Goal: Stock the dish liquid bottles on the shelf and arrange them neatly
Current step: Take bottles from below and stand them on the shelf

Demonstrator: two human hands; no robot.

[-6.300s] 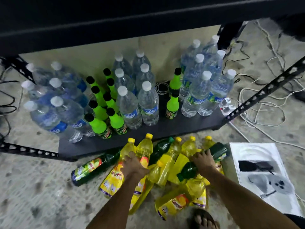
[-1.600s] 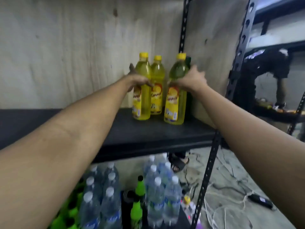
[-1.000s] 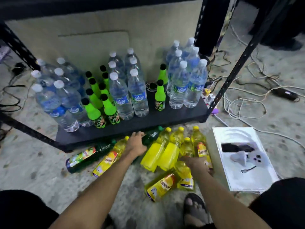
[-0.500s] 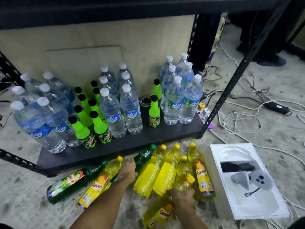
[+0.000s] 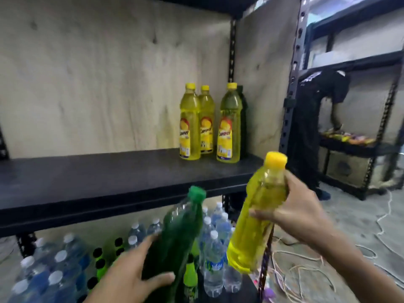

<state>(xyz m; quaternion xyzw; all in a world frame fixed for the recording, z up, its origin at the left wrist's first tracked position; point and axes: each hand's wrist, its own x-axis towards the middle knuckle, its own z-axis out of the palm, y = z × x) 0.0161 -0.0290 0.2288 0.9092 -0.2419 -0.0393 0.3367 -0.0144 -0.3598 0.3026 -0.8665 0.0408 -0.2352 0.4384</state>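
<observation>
My left hand (image 5: 129, 278) grips a green dish liquid bottle (image 5: 177, 235) with a green cap, tilted, below the front edge of the black middle shelf (image 5: 98, 178). My right hand (image 5: 295, 213) holds a yellow dish liquid bottle (image 5: 258, 217) with a yellow cap, nearly upright, just right of the shelf's front corner. Three yellow bottles (image 5: 189, 123) (image 5: 206, 121) (image 5: 229, 125) stand upright at the shelf's back right, with a dark green bottle (image 5: 243, 119) partly hidden behind the rightmost one.
Water bottles (image 5: 213, 259) and small bright green bottles (image 5: 189, 278) crowd the lower shelf. A perforated black upright (image 5: 293, 73) bounds the shelf on the right. Another person (image 5: 317, 119) bends over a neighbouring rack. Cables (image 5: 306, 272) lie on the floor at right.
Both hands have lifted a bottle each from the pile on the floor, green in the left and yellow in the right. My view has risen from the floor to the middle shelf.
</observation>
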